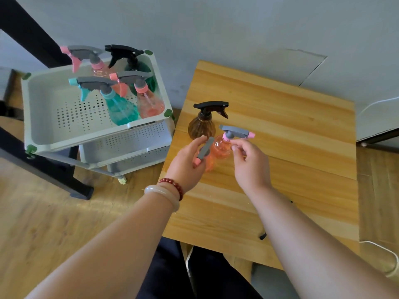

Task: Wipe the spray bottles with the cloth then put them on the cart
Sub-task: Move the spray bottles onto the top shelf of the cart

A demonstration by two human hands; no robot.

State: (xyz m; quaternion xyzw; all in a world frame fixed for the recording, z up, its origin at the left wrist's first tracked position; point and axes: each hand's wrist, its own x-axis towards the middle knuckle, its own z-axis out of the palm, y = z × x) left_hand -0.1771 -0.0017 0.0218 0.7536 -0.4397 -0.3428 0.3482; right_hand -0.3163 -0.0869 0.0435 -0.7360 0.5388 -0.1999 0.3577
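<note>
Holding four spray bottles (121, 106), cart tray (43, 117), left hand (186, 162) gripping a sprayer (205, 148), right hand (251, 164) unclear

Held both bare forearms stretched forward, converging over the left part of the table (302, 147), the left wrist ringed by a pale bangle (160, 190) and a red bead bracelet (172, 183). Had the left hand (186, 164) near the table's left edge, thumb raised, fingers curled round a grey spray head (204, 148). Posed the right hand (251, 167) just beside it, knuckles up, fingers curled, thumb and forefinger tips at the neck of a pink spray bottle (221, 147); grip there unclear.
</note>
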